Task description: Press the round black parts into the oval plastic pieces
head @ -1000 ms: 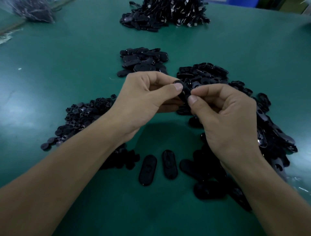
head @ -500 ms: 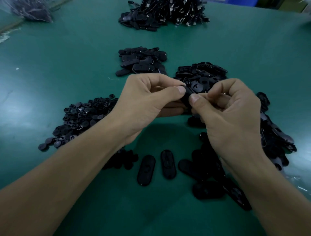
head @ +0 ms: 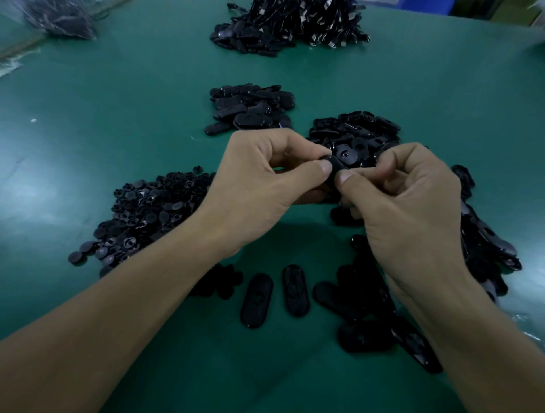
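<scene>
Factory assembly bench — green mat (head: 118, 118), sorted black part heaps (head: 153, 212).

Green table (head: 118, 97) filling nearly the whole view; surface smooth, dimly lit. Pale glare patches (head: 20, 188) along the left side. Small white speck (head: 33, 120) at left. Crumpled clear plastic bag (head: 59, 17) at the far left corner. Beyond the far edge, blue shape (head: 427, 3), possibly a crate, too cropped to tell. Clear film (head: 528, 321) at the right edge.
</scene>
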